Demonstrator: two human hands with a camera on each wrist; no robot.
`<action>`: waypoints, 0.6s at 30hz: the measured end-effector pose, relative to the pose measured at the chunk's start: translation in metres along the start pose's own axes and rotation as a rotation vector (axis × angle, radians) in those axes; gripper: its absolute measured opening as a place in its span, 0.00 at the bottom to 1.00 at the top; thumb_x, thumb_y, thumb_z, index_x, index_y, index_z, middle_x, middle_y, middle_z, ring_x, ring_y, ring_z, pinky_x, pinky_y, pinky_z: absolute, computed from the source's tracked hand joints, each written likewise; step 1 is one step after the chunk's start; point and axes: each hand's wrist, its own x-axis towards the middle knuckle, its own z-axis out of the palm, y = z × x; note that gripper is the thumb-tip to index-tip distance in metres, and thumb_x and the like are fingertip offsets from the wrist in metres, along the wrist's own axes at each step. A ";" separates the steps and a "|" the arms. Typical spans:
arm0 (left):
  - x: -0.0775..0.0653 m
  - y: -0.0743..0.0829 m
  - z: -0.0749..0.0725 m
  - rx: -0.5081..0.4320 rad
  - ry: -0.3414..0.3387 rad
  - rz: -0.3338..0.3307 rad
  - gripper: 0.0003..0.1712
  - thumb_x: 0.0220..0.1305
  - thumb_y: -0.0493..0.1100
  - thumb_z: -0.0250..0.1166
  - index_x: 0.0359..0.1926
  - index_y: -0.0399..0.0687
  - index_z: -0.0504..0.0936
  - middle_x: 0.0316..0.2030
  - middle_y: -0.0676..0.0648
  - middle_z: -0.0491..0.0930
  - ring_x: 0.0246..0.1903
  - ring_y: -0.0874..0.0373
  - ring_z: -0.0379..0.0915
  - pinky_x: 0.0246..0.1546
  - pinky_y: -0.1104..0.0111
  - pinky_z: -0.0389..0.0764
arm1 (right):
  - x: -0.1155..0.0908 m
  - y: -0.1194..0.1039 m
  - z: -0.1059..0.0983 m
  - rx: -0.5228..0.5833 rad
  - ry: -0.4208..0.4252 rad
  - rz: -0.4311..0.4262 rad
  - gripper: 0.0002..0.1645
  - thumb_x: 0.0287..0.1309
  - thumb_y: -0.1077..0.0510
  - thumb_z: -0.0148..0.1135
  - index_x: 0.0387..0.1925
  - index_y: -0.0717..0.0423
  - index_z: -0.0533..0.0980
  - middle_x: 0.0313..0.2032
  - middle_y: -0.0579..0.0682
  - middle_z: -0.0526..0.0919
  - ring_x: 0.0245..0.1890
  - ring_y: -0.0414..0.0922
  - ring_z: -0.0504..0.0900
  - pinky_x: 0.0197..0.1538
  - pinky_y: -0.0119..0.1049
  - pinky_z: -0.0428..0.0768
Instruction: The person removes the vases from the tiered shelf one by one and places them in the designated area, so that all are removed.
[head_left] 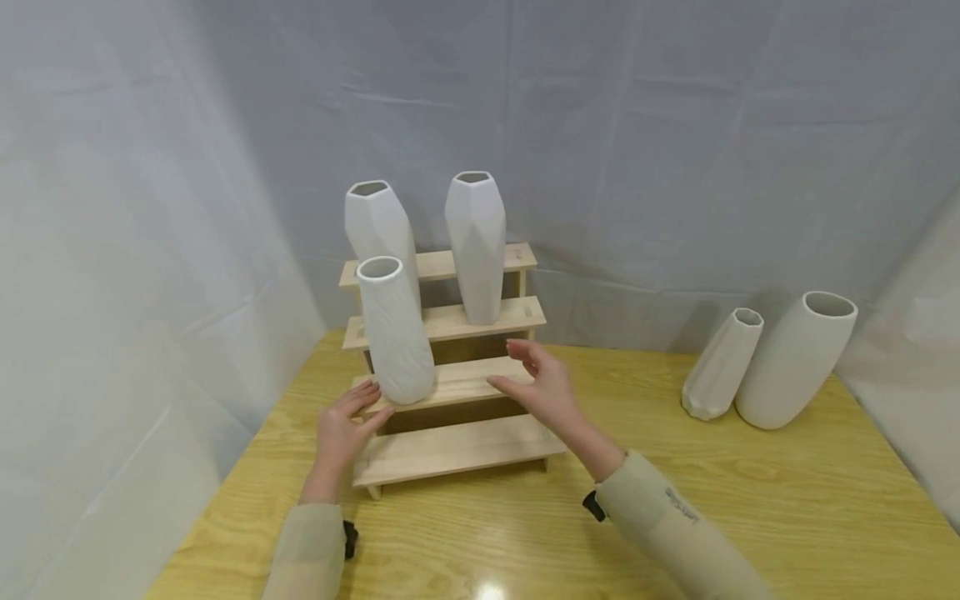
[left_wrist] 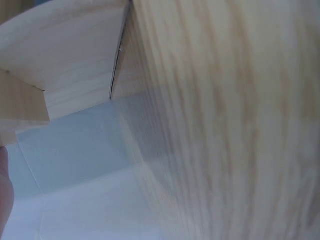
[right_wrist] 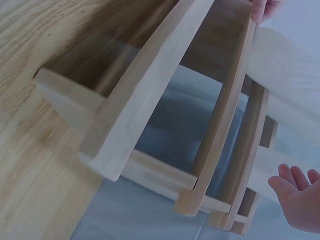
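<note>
A white vase with a wavy relief (head_left: 397,342) stands near the left end of the second-lowest board of a stepped wooden stand (head_left: 457,450). My left hand (head_left: 345,425) is at that end, its fingers and thumb spread at the board's edge just below the vase's foot. In the right wrist view, the left hand's fingertips (right_wrist: 258,11) touch the board's edge. My right hand (head_left: 551,390) hovers by the board's right end, thumb and fingers apart and holding nothing. Behind, two faceted white vases, one left (head_left: 382,225) and one right (head_left: 476,242), stand upright; the left one's foot is hidden.
Right of the stand, a slim ribbed white vase (head_left: 720,367) and a larger smooth oval vase (head_left: 795,362) stand close together on the wood-grain table (head_left: 637,517). A pale cloth backdrop (head_left: 637,167) hangs behind the table and along its sides.
</note>
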 end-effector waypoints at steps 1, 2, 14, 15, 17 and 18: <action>0.000 0.000 0.000 0.000 0.000 -0.004 0.19 0.34 0.33 0.74 0.33 0.30 0.82 0.38 0.38 0.79 0.42 0.47 0.75 0.46 0.62 0.72 | 0.001 -0.001 0.002 -0.004 -0.008 -0.010 0.31 0.45 0.59 0.68 0.51 0.67 0.68 0.50 0.61 0.73 0.52 0.52 0.70 0.58 0.40 0.67; 0.000 0.000 0.000 0.001 0.000 -0.006 0.19 0.34 0.33 0.74 0.33 0.31 0.82 0.38 0.39 0.80 0.42 0.47 0.75 0.46 0.63 0.72 | 0.002 -0.001 0.005 -0.008 -0.013 -0.021 0.32 0.45 0.59 0.68 0.51 0.68 0.68 0.50 0.61 0.73 0.52 0.53 0.70 0.58 0.41 0.67; 0.000 0.000 -0.001 -0.002 -0.001 -0.005 0.19 0.34 0.33 0.74 0.33 0.30 0.82 0.38 0.39 0.80 0.42 0.47 0.75 0.45 0.62 0.72 | 0.014 0.004 0.036 -0.009 -0.035 -0.005 0.32 0.42 0.54 0.70 0.51 0.60 0.70 0.49 0.53 0.75 0.51 0.45 0.72 0.56 0.35 0.68; 0.001 0.000 -0.001 -0.004 -0.001 -0.002 0.19 0.34 0.33 0.74 0.32 0.30 0.82 0.38 0.38 0.80 0.42 0.47 0.75 0.45 0.62 0.73 | 0.015 0.004 0.038 -0.005 -0.038 0.000 0.32 0.42 0.54 0.70 0.51 0.60 0.70 0.49 0.53 0.75 0.51 0.45 0.72 0.56 0.35 0.68; 0.000 0.000 -0.001 -0.005 0.001 0.003 0.19 0.34 0.33 0.74 0.32 0.30 0.82 0.38 0.38 0.80 0.41 0.47 0.75 0.45 0.62 0.73 | 0.017 0.002 0.042 0.002 -0.038 0.000 0.32 0.42 0.54 0.70 0.51 0.60 0.70 0.48 0.53 0.75 0.50 0.45 0.72 0.56 0.35 0.68; 0.000 0.000 0.000 -0.005 0.003 0.005 0.19 0.34 0.33 0.74 0.32 0.30 0.82 0.38 0.38 0.80 0.41 0.47 0.76 0.45 0.62 0.73 | 0.018 0.002 0.044 0.009 -0.037 -0.003 0.32 0.42 0.55 0.70 0.51 0.60 0.70 0.48 0.53 0.75 0.50 0.45 0.72 0.56 0.35 0.68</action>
